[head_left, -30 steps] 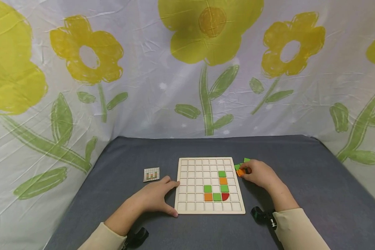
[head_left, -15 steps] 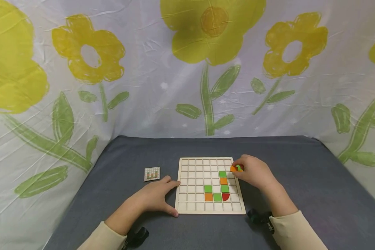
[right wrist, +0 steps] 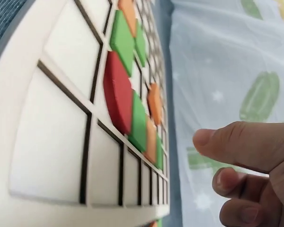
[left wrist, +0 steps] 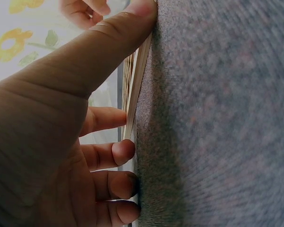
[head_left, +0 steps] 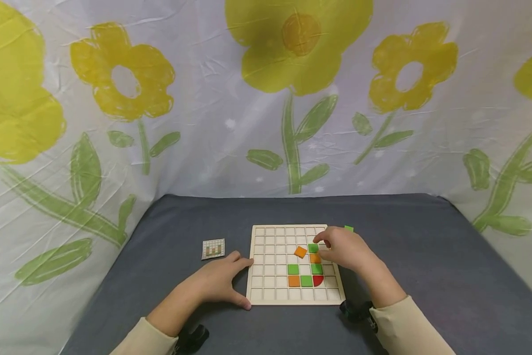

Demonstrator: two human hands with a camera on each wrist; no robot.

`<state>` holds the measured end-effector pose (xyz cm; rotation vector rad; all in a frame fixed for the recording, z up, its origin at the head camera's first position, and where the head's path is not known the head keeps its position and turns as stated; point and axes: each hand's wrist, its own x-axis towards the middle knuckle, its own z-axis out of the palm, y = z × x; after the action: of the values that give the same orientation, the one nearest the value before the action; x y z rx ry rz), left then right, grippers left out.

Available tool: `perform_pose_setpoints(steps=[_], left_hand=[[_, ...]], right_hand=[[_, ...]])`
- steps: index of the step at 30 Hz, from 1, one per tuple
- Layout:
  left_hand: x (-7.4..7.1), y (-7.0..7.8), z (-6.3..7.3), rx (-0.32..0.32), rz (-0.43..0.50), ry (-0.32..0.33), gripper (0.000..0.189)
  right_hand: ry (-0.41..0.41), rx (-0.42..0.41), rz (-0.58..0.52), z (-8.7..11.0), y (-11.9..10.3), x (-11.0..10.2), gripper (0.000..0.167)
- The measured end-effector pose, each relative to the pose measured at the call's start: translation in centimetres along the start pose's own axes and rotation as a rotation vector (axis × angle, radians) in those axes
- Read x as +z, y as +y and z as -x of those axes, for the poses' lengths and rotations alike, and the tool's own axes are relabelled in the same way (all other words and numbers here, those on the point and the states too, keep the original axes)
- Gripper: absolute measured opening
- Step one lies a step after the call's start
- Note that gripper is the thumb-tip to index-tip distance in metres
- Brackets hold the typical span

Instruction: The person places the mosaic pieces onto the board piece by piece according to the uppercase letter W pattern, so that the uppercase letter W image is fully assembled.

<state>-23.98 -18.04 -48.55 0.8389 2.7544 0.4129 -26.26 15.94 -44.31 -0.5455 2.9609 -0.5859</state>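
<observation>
A wooden grid board (head_left: 270, 296) lies on the table, with several green, orange and red tiles set in its cells. My left hand (head_left: 219, 278) rests against the board's left edge, thumb near the front corner; in the left wrist view the thumb and fingertips touch its side. My right hand (head_left: 347, 249) hovers over the board's right side, thumb and index finger apart, with nothing seen between them. Left of it, a loose orange tile (head_left: 300, 252) lies askew across grid lines, also visible in the right wrist view. A quarter-round red tile (head_left: 318, 280) sits at the lower right.
A small pattern card (head_left: 213, 249) lies left of the board. Behind my right hand a green tile (head_left: 348, 228) shows on the dark tablecloth (head_left: 407, 236); other tiles there are hidden. A flower-printed curtain (head_left: 203, 98) hangs beyond the table.
My right hand has gone from the tiles beside the board to over it, carrying an orange tile, which now lies loose on the grid. The left hand has stayed put.
</observation>
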Motion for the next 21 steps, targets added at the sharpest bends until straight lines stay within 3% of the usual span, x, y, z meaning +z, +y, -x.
perform_pose_setpoints(steps=[9, 16, 21], left_hand=[[0.0, 0.0, 0.0, 0.012, 0.006, 0.005, 0.109], [0.0, 0.0, 0.0, 0.022, -0.002, 0.003, 0.11], [-0.1, 0.0, 0.1, 0.019, -0.001, 0.001, 0.109]], right_hand=[[-0.058, -0.139, 0.149, -2.3, -1.5, 1.9, 0.029], [-0.049, -0.131, 0.168, -2.9, -2.1, 2.5, 0.014], [-0.077, -0.113, 0.145, -3.2, -2.5, 2.5, 0.013]])
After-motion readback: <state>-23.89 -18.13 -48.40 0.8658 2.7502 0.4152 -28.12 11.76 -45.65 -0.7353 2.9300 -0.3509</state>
